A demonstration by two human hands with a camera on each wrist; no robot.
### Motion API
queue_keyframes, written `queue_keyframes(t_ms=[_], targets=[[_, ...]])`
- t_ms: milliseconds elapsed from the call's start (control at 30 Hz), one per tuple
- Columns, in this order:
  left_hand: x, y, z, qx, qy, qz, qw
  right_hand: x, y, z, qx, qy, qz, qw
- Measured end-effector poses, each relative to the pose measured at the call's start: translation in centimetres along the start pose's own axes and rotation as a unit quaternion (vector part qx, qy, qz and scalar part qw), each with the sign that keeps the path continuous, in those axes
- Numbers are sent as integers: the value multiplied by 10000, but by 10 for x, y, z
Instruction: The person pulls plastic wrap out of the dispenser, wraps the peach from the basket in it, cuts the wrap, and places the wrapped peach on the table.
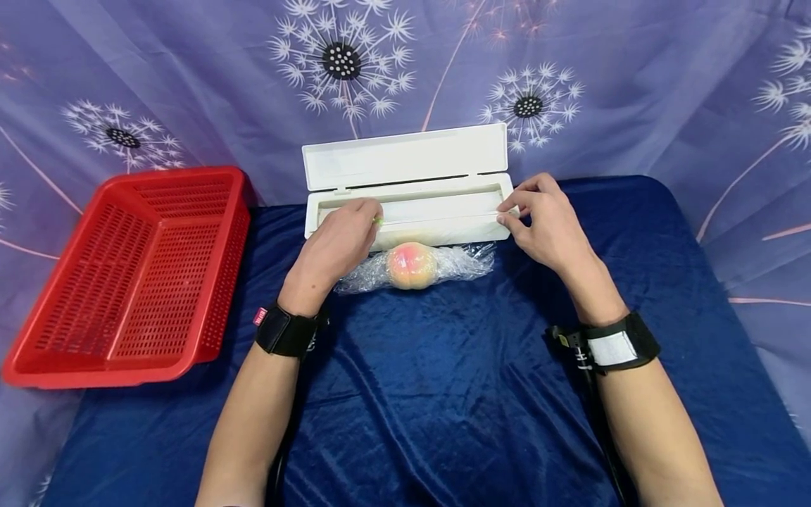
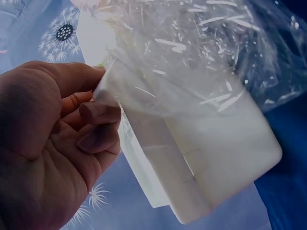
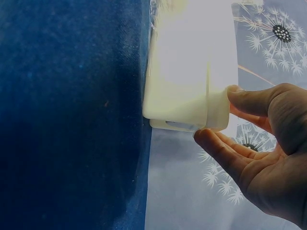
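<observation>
A long white box [image 1: 443, 229], a cling film dispenser by its look, stands with its lid [image 1: 405, 158] raised at the back. My left hand [image 1: 342, 236] is at the box's front edge, thumb and finger pinching a small green slider [image 1: 378, 220] that is mostly hidden. At the other end, my right hand [image 1: 541, 218] grips the box's right corner between thumb and fingers. A peach [image 1: 412, 266], yellow with a pink patch, lies in front of the box. Crumpled clear film [image 1: 465, 262] wraps it and spreads out on both sides.
To the left sits a red plastic basket [image 1: 215, 310] with slotted walls. Dark blue velvet cloth [image 1: 431, 394] covers the table. Behind hangs a purple curtain [image 1: 222, 70] with a dandelion print, close to the raised lid.
</observation>
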State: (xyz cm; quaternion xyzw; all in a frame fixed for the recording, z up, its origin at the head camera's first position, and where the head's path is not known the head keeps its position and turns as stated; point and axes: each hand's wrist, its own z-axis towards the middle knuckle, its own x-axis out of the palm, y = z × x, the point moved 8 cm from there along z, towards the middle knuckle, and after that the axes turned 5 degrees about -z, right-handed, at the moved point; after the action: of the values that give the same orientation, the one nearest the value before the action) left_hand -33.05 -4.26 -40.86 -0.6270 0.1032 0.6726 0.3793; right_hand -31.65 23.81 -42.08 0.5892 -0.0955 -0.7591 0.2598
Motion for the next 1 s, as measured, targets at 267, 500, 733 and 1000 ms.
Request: queue_keyframes(t_ms=[267, 500, 733, 1000], targets=[[3, -1, 1, -56, 103, -49, 9999, 1, 0, -1, -5, -6, 14, 10000], [4, -4, 5, 27, 135, -72, 9999, 0, 0, -1, -5, 2, 32, 10000], [4, -7, 8, 103, 141, -67, 9998, 0, 0, -1, 28, 1, 77, 10000], [5, -8, 9, 97, 125, -40, 9999, 0, 0, 0, 59, -10, 84, 9999]])
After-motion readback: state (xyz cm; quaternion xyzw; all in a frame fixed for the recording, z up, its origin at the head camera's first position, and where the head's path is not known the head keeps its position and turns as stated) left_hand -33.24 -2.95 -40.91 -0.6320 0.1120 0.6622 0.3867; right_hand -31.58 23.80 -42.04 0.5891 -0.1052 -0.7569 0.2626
